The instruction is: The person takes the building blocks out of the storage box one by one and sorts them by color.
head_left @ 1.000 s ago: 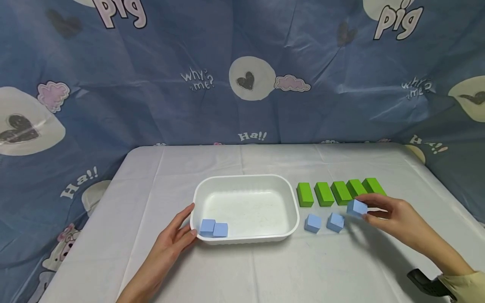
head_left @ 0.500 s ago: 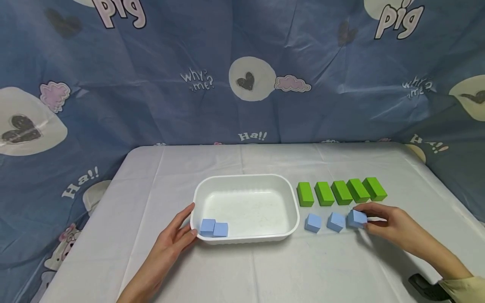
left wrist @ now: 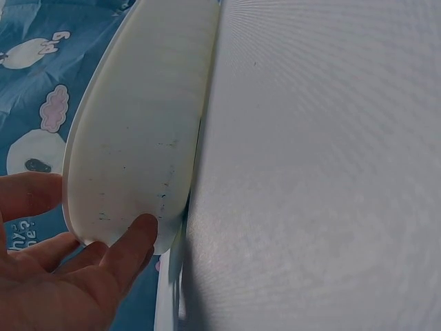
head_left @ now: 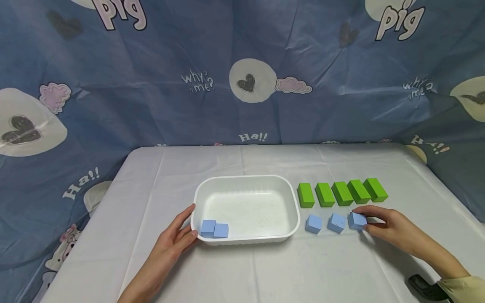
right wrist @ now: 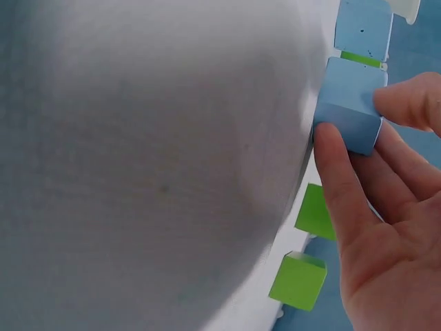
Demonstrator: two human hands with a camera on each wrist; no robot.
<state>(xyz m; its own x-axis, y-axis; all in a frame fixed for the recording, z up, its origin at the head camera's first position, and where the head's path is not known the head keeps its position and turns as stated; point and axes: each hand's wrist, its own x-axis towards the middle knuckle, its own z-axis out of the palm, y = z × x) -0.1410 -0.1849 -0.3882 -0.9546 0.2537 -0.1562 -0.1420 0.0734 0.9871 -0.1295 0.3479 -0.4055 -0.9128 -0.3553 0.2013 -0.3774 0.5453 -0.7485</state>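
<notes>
A white tray sits mid-table with two blue cubes in its front left corner. My left hand rests with straight fingers against that corner; the left wrist view shows those fingers touching the tray's rim. On the table to the right of the tray, my right hand pinches a third blue cube between thumb and fingers; the cube sits on the cloth. Two more blue cubes lie in line to its left.
Several green blocks stand in a row just behind the blue cubes; two of them show in the right wrist view. A white cloth covers the table. A blue patterned curtain hangs behind and at the sides.
My right hand has lowered the blue cube from just above the table down onto the cloth, in line with the other two. The left hand has stayed at the tray.
</notes>
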